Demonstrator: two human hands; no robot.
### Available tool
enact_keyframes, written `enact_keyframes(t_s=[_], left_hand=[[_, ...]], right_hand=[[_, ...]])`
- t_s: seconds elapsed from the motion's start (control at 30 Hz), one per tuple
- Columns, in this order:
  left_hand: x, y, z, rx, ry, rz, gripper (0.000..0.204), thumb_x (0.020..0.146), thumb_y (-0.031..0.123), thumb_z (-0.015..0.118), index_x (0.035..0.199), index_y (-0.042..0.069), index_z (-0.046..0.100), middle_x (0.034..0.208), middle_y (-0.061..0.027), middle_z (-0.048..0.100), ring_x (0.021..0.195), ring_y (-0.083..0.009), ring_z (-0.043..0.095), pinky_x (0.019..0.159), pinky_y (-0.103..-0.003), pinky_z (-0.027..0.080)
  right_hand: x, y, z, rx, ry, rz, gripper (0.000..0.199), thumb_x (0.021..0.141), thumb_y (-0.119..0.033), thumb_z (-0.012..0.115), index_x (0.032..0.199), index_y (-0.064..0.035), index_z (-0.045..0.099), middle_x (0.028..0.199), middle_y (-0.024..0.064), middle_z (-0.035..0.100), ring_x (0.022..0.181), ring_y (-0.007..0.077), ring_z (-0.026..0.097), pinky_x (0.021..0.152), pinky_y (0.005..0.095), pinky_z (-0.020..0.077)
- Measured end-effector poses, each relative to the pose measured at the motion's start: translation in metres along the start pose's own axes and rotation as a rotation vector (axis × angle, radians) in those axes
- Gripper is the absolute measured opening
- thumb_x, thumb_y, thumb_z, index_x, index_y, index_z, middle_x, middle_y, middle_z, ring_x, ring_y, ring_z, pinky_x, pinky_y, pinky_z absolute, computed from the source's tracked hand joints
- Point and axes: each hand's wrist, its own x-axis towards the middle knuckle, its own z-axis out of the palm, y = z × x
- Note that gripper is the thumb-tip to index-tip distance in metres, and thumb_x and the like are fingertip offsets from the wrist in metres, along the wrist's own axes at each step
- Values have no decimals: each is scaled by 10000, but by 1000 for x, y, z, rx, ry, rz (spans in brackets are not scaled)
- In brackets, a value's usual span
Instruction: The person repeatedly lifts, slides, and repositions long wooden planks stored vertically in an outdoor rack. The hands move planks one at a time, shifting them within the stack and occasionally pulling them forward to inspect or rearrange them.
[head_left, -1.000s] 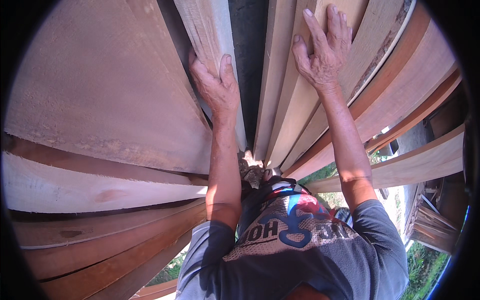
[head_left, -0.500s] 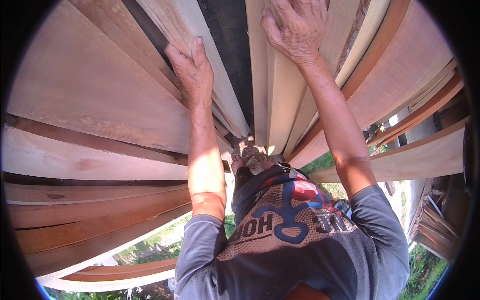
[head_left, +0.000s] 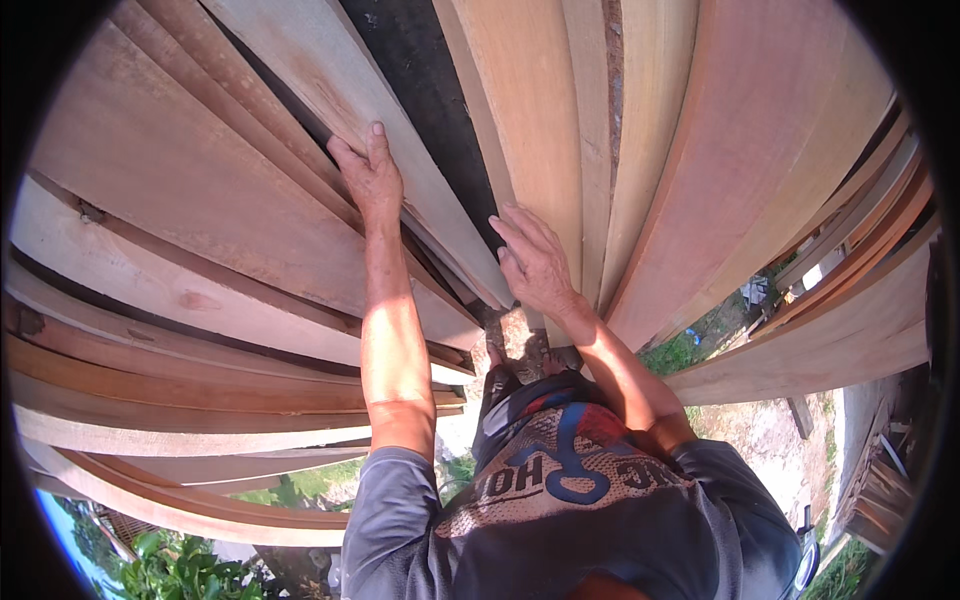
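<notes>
Long wooden planks fan out on both sides of me. My left hand [head_left: 369,182] is closed round the left edge of a pale plank [head_left: 345,85], the thumb on its face and the other fingers mostly behind it. Lower and to the right, my right hand [head_left: 538,262] has its fingers stretched out, with nothing visible in them. It hovers over or rests against the lower part of a yellowish plank [head_left: 525,100]; I cannot tell whether it touches. Between the two planks runs a dark gap [head_left: 425,100].
Wide reddish planks [head_left: 735,130] lean on the right. A broad brown board [head_left: 190,190] and several stacked planks [head_left: 190,405] are on the left. Below my hands are my bare feet [head_left: 553,364] on the ground. Green leaves [head_left: 190,575] show at the lower left.
My right hand has come down toward me from the upper planks to the lower part of the yellowish plank. My left hand keeps its grip, and the view has shifted.
</notes>
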Motion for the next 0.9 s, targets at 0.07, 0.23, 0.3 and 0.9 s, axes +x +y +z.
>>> enact_keyframes(t_s=[0.07, 0.23, 0.3, 0.9], left_hand=[[-4, 7, -4, 60, -23, -46, 470, 1027, 295, 635, 1288, -53, 457, 1173, -240, 621, 1083, -293, 593, 960, -410, 468], [-47, 49, -31, 219, -76, -55, 753, 1003, 155, 583, 1587, -72, 165, 1624, -319, 249, 1522, -430, 254, 1252, -424, 225], [-68, 74, -54, 330, -20, 180, 718, 993, 139, 594, 1587, -37, 232, 1627, -298, 264, 1524, -429, 256, 1251, -474, 219], [-23, 94, -219, 549, 491, 73, 1129, 877, 425, 790, 1586, -101, 87, 1629, -350, 177, 1540, -437, 175, 1257, -477, 187]], right_hand=[[-36, 14, 12, 126, -195, 227, 486, 893, -42, 605, 1379, -31, 607, 1442, 213, 554, 1379, 373, 497, 1151, 437, 398], [-62, 58, 34, 220, -333, 333, 448, 931, -66, 601, 1374, 1, 597, 1358, 233, 609, 1263, 369, 598, 1067, 406, 478], [-59, 65, 43, 257, -354, 362, 440, 939, -82, 605, 1372, -6, 601, 1304, 230, 641, 1187, 352, 646, 1010, 394, 511], [13, -57, 86, 659, -543, 156, 447, 953, -172, 588, 1376, -30, 610, 1230, 218, 689, 1106, 314, 697, 956, 373, 543]])
